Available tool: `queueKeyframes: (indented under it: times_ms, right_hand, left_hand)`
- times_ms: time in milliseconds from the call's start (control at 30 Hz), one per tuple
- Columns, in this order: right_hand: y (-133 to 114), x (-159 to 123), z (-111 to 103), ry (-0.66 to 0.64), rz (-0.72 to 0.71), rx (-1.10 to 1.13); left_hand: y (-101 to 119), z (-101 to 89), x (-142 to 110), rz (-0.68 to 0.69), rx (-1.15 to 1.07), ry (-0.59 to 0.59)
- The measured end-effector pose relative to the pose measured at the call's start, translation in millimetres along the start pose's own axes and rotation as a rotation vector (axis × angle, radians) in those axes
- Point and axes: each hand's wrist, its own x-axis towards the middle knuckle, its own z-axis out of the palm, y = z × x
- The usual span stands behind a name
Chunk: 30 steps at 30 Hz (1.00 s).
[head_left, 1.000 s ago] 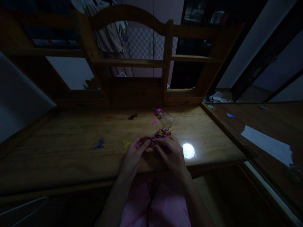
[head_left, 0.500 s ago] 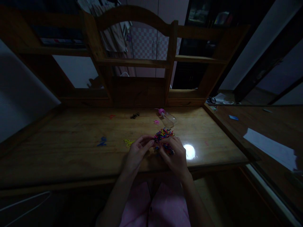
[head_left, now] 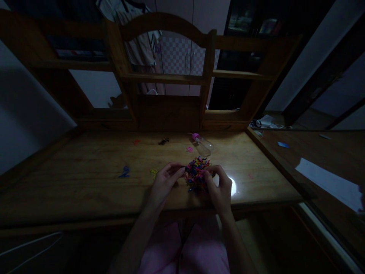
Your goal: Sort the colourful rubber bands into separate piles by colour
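A heaped pile of small multicoloured rubber bands lies on the wooden desk, between my two hands. My left hand is at the pile's left edge, thumb and forefinger pinched at a small dark piece. On the opposite side, my right hand has its fingertips pinched against the pile; what they grip is too small to make out. Just beyond my left hand is a small yellow group, partly covered by it. Farther left lies a blue group.
Toward the back are small red, black and pink groups. A clear bottle with a pink top lies on its side behind the pile. Faint pinkish bits lie right. White paper rests on the side surface.
My right hand has shifted right, off the middle of the pile, uncovering more of it. My left hand stays near the pile's left edge. The view has tilted slightly.
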Motion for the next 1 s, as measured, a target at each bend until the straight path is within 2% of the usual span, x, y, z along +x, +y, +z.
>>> queueKeyframes:
  times_ms: [100, 167, 233, 333, 433, 600, 667, 733, 800, 900, 967, 1000]
  right_hand:
    - [1, 1, 1, 0.003, 0.035, 0.037]
    - [0, 2, 2, -0.009, 0.043, 0.048]
    - [0, 2, 2, -0.014, 0.051, 0.046]
    - [0, 3, 3, -0.008, 0.061, 0.039]
    - [2, 3, 4, -0.011, 0.069, 0.048]
    - [4, 4, 5, -0.008, 0.07, 0.072]
    - [4, 4, 5, -0.008, 0.079, 0.078]
    - [3, 4, 4, -0.014, 0.09, 0.083]
    - [2, 4, 4, -0.019, 0.096, 0.087]
    - [-1, 4, 3, -0.031, 0.092, 0.093]
    - [-1, 5, 3, -0.033, 0.083, 0.09]
    - [0, 5, 3, -0.025, 0.083, 0.083]
  left_hand:
    - [24, -21.7, 39, 0.172, 0.241, -0.038]
    - [38, -41.1, 76, 0.298, 0.458, -0.061]
    - [45, -59.9, 114, 0.364, 0.696, -0.071]
    - [41, -80.0, 153, 0.36, 0.98, -0.05]
    - [30, -88.6, 167, 0.365, 1.064, -0.058]
    - [34, -87.7, 161, 0.421, 1.083, -0.022]
    - [42, -78.9, 152, 0.456, 1.092, -0.013]
    - [49, -62.0, 136, 0.475, 1.009, -0.06]
    - [54, -38.6, 112, 0.435, 0.811, -0.23]
    - [58, -2.3, 72, 0.303, 0.541, -0.521]
    - [60, 14.3, 52, 0.247, 0.458, -0.646]
    - [60, 19.0, 45, 0.25, 0.448, -0.666]
